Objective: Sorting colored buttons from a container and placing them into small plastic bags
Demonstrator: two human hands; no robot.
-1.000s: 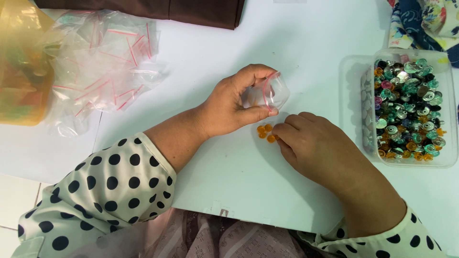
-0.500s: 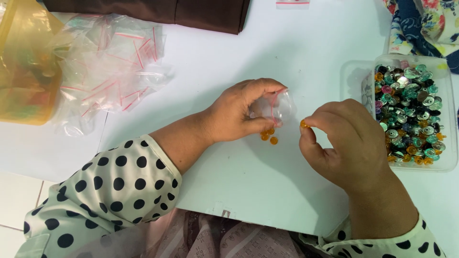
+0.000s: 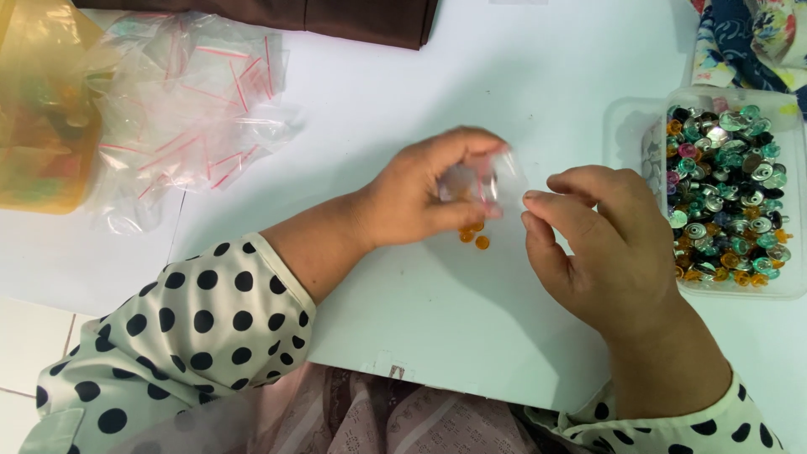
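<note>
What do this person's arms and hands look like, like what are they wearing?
Both hands, left hand and right hand, are bare: no gloves and no rings visible. Both arms wear long cream sleeves with black polka dots, of a slightly shiny fabric, ending at the forearm.

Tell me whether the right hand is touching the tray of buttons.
Apart. The head view shows bare white table between the right hand and the clear tray of buttons.
</note>
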